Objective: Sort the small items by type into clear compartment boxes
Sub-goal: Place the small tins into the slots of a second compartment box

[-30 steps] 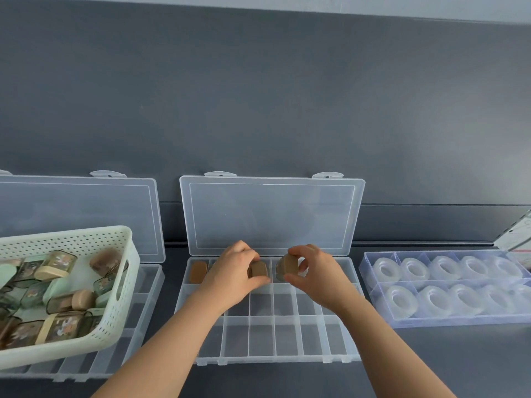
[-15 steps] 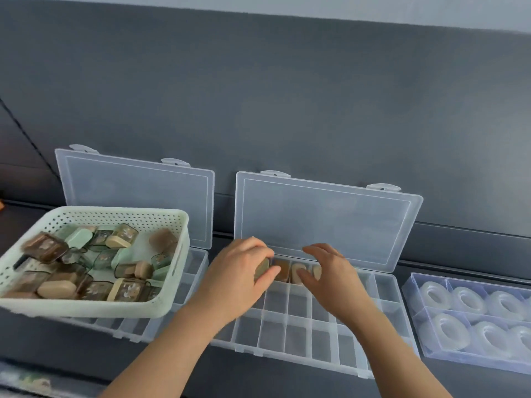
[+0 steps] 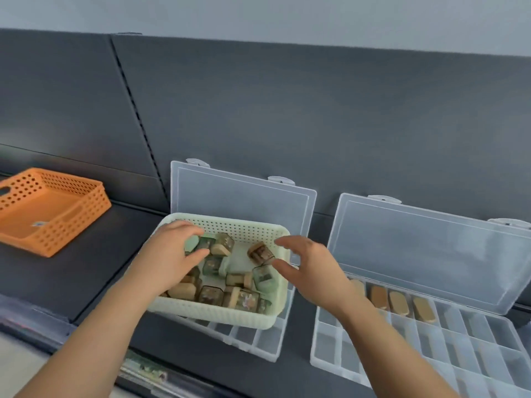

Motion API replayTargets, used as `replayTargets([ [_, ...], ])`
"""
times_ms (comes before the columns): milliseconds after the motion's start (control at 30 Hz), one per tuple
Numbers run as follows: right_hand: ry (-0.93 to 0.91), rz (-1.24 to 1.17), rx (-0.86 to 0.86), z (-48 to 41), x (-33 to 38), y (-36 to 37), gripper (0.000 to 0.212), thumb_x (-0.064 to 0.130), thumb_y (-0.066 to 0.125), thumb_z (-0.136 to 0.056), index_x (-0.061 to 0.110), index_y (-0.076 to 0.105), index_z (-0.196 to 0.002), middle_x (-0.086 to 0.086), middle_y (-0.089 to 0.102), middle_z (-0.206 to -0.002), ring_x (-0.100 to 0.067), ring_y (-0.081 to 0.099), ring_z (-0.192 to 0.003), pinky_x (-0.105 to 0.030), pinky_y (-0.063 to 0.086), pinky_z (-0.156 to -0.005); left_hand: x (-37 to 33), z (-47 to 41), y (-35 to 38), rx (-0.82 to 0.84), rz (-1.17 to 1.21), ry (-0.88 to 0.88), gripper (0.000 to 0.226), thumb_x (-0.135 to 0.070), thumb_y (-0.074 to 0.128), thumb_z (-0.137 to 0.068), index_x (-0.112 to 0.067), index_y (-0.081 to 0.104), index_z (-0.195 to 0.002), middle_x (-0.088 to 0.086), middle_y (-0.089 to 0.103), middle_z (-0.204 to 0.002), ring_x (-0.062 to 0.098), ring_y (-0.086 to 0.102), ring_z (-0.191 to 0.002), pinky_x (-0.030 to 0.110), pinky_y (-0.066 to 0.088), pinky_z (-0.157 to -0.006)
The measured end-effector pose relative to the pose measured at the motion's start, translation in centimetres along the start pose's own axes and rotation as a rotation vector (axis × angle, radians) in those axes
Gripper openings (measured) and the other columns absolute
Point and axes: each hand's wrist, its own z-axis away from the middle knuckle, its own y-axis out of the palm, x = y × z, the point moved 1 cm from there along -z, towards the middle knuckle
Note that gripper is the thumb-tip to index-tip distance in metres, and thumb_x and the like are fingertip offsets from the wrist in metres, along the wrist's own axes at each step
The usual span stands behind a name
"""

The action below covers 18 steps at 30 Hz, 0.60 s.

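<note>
A pale green perforated basket (image 3: pixel 218 314) holds several small boxed items in brown, tan and green. It stands on an open clear compartment box (image 3: pixel 260 341). My left hand (image 3: pixel 169 254) is inside the basket, its fingers and thumb curled round a pale green item (image 3: pixel 192 244). Over the basket's right rim my right hand (image 3: pixel 311 267) hovers with spread fingers, holding nothing, just right of a brown item (image 3: pixel 260 252). To the right, a second open compartment box (image 3: pixel 402 349) has several tan items (image 3: pixel 398 303) in its back row.
An orange perforated basket (image 3: pixel 48 214) sits at the far left on the dark counter. Both box lids (image 3: pixel 241 202) lean back against the dark wall panel. The counter's front edge runs along the lower left.
Both hands left the right box's back row and moved left to the green basket. The view swung left, so the orange basket appeared and the tape-roll tray left the frame.
</note>
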Motion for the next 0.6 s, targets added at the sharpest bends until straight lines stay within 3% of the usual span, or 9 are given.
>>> replayTargets([
  [67,0.005,-0.026,0.060,-1.1,1.2,1.4,0.035,0.031,0.061,-0.091,0.025,0.060,-0.126,0.014,0.060,-0.122,-0.004,0.056,-0.107,-0.013,0.042,-0.088,2.9,-0.5,-0.5,0.087,-0.021,-0.032,0.050,-0.038,0.067,-0.085,-0.025,0.054,-0.132,-0.007,0.050,-0.137,0.014,0.045,-0.124,0.033,0.040,-0.103],
  [167,0.080,-0.061,0.177,-2.3,2.2,3.5,0.042,0.033,0.063,-0.090,0.023,0.057,-0.130,0.009,0.060,-0.129,-0.007,0.057,-0.113,-0.024,0.046,-0.097,5.9,-1.0,-0.8,0.234,-0.112,0.002,0.056,-0.038,0.064,-0.088,-0.028,0.045,-0.139,-0.010,0.042,-0.146,0.012,0.036,-0.132,0.031,0.033,-0.109],
  [300,0.155,0.008,0.293,-3.2,3.0,5.2,0.045,0.035,0.063,-0.090,0.023,0.054,-0.133,0.008,0.054,-0.134,-0.011,0.053,-0.120,-0.028,0.043,-0.103,7.0,-1.7,-1.0,0.288,-0.144,0.083,0.056,-0.037,0.065,-0.088,-0.033,0.044,-0.140,-0.015,0.044,-0.143,0.012,0.036,-0.130,0.033,0.033,-0.108],
  [467,0.197,0.155,0.385,-4.4,3.7,6.2,0.042,0.036,0.062,-0.090,0.020,0.059,-0.129,0.006,0.056,-0.130,-0.013,0.055,-0.114,-0.026,0.044,-0.098,7.0,-1.3,-1.1,0.238,0.142,0.109,0.053,-0.041,0.066,-0.085,-0.034,0.049,-0.135,-0.016,0.047,-0.139,0.007,0.040,-0.127,0.028,0.034,-0.105],
  [600,0.211,0.245,0.459,-5.2,3.8,7.2,0.032,0.036,0.060,-0.088,0.011,0.069,-0.105,-0.006,0.061,-0.113,-0.023,0.059,-0.096,-0.028,0.048,-0.082,6.9,-0.3,-1.0,0.233,0.369,0.128,0.051,-0.045,0.062,-0.086,-0.038,0.050,-0.134,-0.024,0.046,-0.135,-0.005,0.041,-0.121,0.021,0.035,-0.101],
])
